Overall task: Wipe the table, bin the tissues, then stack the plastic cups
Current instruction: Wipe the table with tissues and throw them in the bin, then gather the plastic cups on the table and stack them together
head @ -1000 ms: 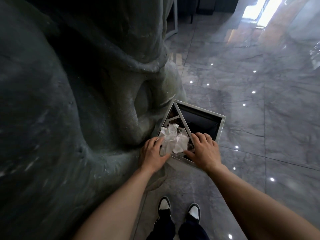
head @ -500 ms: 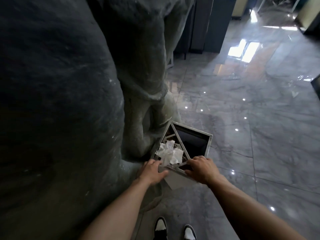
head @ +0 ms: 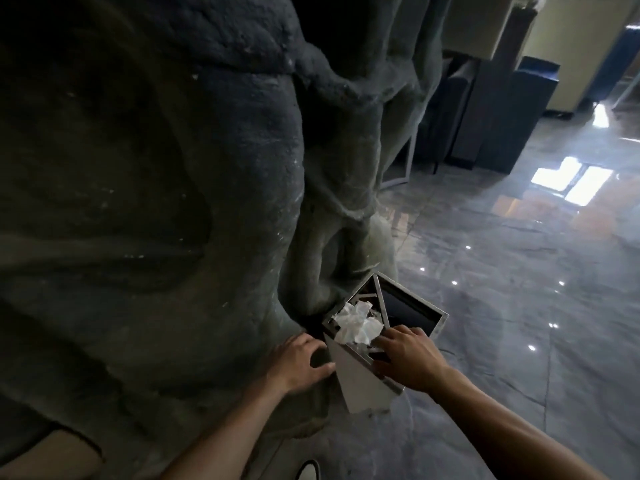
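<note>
A square metal bin stands on the floor against a rock-like sculpture. Crumpled white tissues lie piled in its left compartment; the right compartment is dark. My left hand is off the tissues, fingers spread, beside the bin's left corner. My right hand rests on the bin's near rim, its fingertips touching the tissue pile. Neither hand holds anything that I can see. No table or plastic cups are in view.
The large grey sculpture fills the left half of the view. Glossy marble floor stretches to the right. Dark cabinets and a metal frame stand at the back. A shoe tip shows at the bottom.
My head has lifted, so the bin sits lower in view. My left hand has drawn back from the tissues to the bin's left side. The tissues stay in the bin.
</note>
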A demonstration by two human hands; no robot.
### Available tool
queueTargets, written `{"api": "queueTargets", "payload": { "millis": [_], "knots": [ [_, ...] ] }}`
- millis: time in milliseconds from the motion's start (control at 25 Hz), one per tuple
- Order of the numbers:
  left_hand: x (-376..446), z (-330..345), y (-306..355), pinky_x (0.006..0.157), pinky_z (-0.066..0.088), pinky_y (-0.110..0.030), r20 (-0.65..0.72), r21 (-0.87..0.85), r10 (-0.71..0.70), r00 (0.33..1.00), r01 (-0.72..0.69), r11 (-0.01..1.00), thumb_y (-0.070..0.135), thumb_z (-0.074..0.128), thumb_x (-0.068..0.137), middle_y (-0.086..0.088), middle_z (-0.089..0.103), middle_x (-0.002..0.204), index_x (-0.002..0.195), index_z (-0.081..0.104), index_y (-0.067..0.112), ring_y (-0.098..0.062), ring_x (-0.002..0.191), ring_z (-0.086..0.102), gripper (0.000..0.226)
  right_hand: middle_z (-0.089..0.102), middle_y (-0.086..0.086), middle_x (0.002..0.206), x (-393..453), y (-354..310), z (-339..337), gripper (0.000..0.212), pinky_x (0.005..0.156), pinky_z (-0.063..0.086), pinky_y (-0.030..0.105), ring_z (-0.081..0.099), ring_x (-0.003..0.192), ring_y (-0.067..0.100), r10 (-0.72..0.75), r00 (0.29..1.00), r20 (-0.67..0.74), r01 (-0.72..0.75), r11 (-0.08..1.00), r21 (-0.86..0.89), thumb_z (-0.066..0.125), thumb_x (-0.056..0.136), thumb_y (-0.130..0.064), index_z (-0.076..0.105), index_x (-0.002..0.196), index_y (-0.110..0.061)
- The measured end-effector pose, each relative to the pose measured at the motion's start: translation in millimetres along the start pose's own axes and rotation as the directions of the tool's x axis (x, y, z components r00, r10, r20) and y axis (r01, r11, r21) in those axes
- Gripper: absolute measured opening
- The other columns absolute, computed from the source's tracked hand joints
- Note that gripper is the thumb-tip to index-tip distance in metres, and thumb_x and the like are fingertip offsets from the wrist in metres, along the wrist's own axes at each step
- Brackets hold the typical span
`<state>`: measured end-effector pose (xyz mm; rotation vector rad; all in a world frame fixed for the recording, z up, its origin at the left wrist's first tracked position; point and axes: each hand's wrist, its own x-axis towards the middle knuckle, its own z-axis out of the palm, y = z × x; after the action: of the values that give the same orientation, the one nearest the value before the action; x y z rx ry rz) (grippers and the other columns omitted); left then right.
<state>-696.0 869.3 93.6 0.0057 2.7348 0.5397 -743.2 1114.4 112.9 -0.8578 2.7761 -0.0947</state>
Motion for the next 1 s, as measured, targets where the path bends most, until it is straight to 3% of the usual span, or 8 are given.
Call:
{"api": "queueTargets", "payload": {
  "millis": [280,480,800,1000],
  "knots": [
    [-93,4,-24,0.107,0.035,-0.035,-0.237,0.026,-0.109,0.965,0.118,0.993,0.069,0.046,0.083,0.014,0.046,0.139,0.133,0.051,0.036,-0.008,0.132,0.039,0.060,0.047,-0.007,0.143,7,-30,0,0.055,0.110,0.030,0.041,0.037,0.134,0.017,-0.275,0.961,-0.037,0.272,0.960,-0.068,0.040,0.089,-0.062,0.042,0.137,-0.036],
    [-170,18,-48,0.106,0.035,-0.034,-0.308,-0.040,-0.327,0.893,0.331,0.943,0.074,0.039,0.084,0.016,0.039,0.144,0.135,0.046,0.039,-0.010,0.132,0.039,0.062,0.045,-0.011,0.144,18,-84,0,0.054,0.111,0.024,0.036,0.034,0.135,0.014,-0.468,0.883,-0.020,0.467,0.883,-0.043,0.037,0.091,-0.063,0.042,0.138,-0.038],
    [-293,44,-73,0.109,0.031,-0.035,-0.442,-0.164,-0.562,0.699,0.553,0.817,0.070,0.037,0.084,0.014,0.042,0.143,0.135,0.048,0.040,-0.012,0.134,0.038,0.059,0.042,-0.010,0.145,21,-195,11,0.053,0.111,0.024,0.040,0.032,0.135,0.018,-0.710,0.701,0.065,0.713,0.696,-0.083,0.036,0.092,-0.061,0.035,0.140,-0.038],
    [-372,61,-84,0.103,0.035,-0.034,-0.550,-0.257,-0.659,0.513,0.646,0.718,0.070,0.036,0.079,0.013,0.053,0.133,0.127,0.056,0.036,-0.013,0.126,0.047,0.062,0.041,-0.010,0.145,13,-277,24,0.053,0.110,0.025,0.036,0.030,0.138,0.016,-0.824,0.561,0.079,0.826,0.550,-0.126,0.036,0.092,-0.060,0.038,0.139,-0.036]
  ]
}}
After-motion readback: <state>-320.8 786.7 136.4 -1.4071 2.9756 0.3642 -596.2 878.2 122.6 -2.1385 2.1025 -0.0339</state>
